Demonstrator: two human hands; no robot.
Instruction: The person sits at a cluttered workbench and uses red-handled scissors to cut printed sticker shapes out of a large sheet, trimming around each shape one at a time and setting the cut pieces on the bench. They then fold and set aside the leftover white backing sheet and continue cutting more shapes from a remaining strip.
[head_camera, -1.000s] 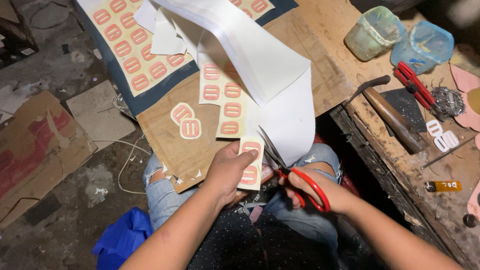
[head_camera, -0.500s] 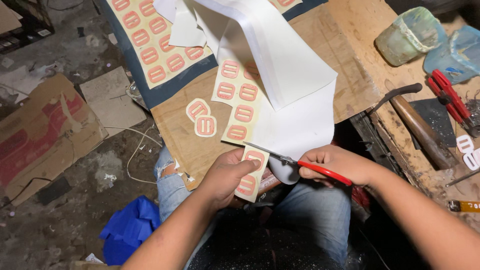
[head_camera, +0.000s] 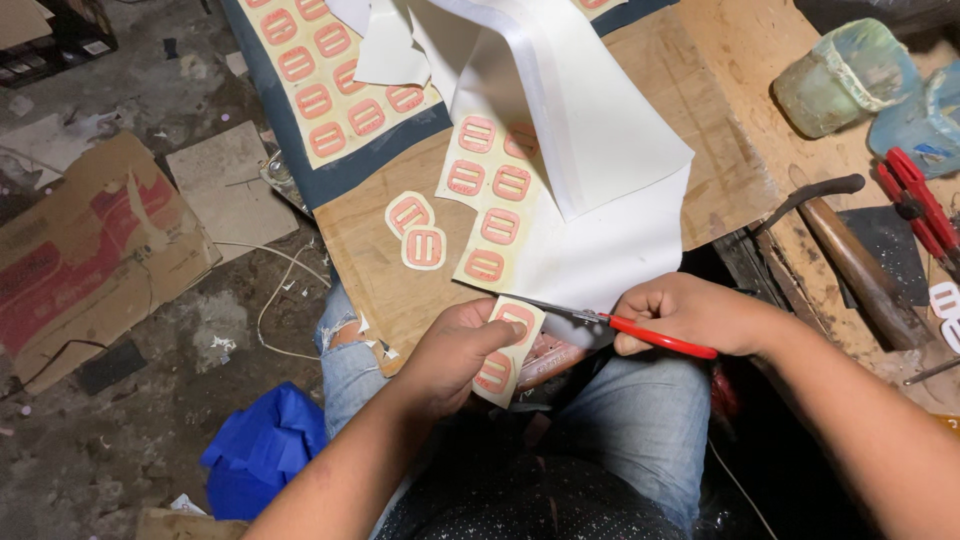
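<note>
The left hand (head_camera: 455, 350) pinches a small cream strip with two orange printed badges (head_camera: 507, 350) between thumb and fingers, over the lap at abt 6 o'clock in the view. The right hand (head_camera: 690, 315) is pressed together around the red handles of the red-handled scissors (head_camera: 610, 320); the blades point to 9 o'clock and touch the strip's top edge, at the upper badge.

To cut well, I judge: keep the strip flat and tight, turn the strip and not the scissors, and follow the cream border w/o touching the orange print.

Count: 2 badges on the held strip; 2 cut-out badges (head_camera: 415, 232) lying loose on the brown wooden board (head_camera: 720, 150), at 11 o'clock from the left hand; abt 5 visible on the cream sheet (head_camera: 490, 200) above, part hidden under the white folded paper (head_camera: 590, 130); at least 8 more on the sheet at 11 o'clock, on dark blue cloth (head_camera: 300, 170). At 3 o'clock: 1 wooden-handled hammer (head_camera: 850, 255), 1 more red-handled tool (head_camera: 915, 200), 2 plastic tubs (head_camera: 845, 80). One blue rag (head_camera: 265, 445) on the floor at 8 o'clock.
</note>
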